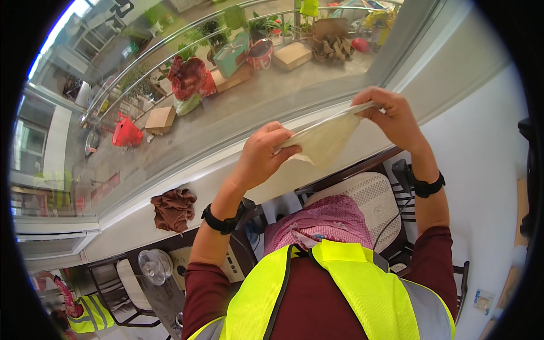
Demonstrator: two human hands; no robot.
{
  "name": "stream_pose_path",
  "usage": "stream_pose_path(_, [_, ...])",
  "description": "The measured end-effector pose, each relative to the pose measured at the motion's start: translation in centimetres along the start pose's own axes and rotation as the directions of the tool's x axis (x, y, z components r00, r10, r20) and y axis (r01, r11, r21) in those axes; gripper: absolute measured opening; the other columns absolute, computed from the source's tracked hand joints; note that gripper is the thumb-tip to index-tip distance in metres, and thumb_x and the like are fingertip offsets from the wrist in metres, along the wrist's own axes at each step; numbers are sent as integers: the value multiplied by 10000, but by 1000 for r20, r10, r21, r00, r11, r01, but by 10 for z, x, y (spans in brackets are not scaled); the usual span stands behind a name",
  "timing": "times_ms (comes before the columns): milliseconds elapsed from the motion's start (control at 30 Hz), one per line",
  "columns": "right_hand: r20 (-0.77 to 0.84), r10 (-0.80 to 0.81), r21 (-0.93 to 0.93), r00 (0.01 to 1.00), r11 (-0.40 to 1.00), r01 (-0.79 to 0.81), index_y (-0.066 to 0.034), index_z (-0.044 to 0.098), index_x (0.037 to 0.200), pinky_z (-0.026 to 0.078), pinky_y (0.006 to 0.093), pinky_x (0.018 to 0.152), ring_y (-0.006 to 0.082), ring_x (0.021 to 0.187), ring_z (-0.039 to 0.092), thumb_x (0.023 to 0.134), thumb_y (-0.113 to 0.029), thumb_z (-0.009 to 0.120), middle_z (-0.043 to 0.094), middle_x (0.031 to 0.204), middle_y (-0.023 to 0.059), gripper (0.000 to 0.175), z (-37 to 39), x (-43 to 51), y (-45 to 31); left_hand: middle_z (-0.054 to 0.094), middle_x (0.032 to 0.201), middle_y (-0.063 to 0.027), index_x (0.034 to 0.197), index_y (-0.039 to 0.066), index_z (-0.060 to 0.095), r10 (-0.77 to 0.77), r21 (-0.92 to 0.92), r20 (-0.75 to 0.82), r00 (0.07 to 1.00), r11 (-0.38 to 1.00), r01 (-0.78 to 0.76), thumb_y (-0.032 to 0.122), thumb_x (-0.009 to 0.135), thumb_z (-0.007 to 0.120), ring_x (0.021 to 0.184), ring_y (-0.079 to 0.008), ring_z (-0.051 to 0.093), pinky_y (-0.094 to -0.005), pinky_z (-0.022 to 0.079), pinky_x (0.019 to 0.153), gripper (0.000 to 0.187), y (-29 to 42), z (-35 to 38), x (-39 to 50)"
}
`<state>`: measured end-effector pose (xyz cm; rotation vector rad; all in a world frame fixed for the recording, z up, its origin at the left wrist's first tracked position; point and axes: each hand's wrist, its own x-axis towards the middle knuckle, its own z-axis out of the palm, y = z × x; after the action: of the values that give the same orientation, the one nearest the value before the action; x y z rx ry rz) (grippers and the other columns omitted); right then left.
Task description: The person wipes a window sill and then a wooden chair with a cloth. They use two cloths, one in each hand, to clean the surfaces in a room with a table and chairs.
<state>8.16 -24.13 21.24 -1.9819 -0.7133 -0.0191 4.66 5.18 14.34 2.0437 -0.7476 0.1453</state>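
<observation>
A pale cream cloth (329, 140) is stretched between my two hands above the window sill (212, 187), its lower part hanging in a loose point. My left hand (265, 153) pinches one end of its upper edge between thumb and fingers. Higher up at the right, my right hand (382, 112) grips the other end of that edge. A crumpled brown cloth (174, 210) lies on the sill, left of my left forearm.
The window pane (238, 102) runs along the sill. Below are a chair with a patterned cushion (374, 191), a table (159, 295) with a clear lidded container (155, 267), and another chair (131, 284). A person in a yellow vest (90, 313) is at lower left.
</observation>
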Motion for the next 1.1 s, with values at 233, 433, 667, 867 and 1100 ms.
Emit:
stream_pose_path(233, [-211,34,-217,977,973,-80,5,679,991,508,268,819,141,923,628,825,189,527,661,968,46,291,-32,0,-8,568,866,-104,1003,32,680,64,139,-250,966,990,-30,42,862,707,716,-268,569,-361,464,624,144,15,-18,19])
stream_pose_path(433, [-112,-93,-104,989,991,81,-20,706,932,519,283,802,182,930,653,754,210,608,683,972,67,306,-30,-40,-3,571,806,-67,968,120,722,223,507,-233,947,858,-78,50,821,722,650,-232,571,-336,458,560,163,46,-34,-19])
stream_pose_path(667, [376,104,-94,921,993,-74,-27,685,923,518,358,814,308,905,640,772,90,670,674,931,113,191,63,-97,79,607,789,-73,956,104,708,-45,378,257,965,924,-58,95,806,720,702,-273,625,-364,498,598,151,0,23,-104])
stream_pose_path(867, [459,178,-130,870,983,-133,-37,679,968,513,379,842,325,942,639,752,48,697,685,966,118,233,74,-107,95,625,842,-100,982,96,709,-201,251,272,941,959,132,141,827,728,790,-317,643,-392,520,676,163,-10,37,-128])
stream_pose_path(1100, [588,21,-40,809,999,3,-46,671,1052,496,382,890,323,1028,624,800,-49,737,671,1063,144,261,49,-88,79,670,933,-107,1017,82,709,-162,139,368,916,983,119,169,866,702,841,-337,644,-413,528,723,174,-9,20,-109])
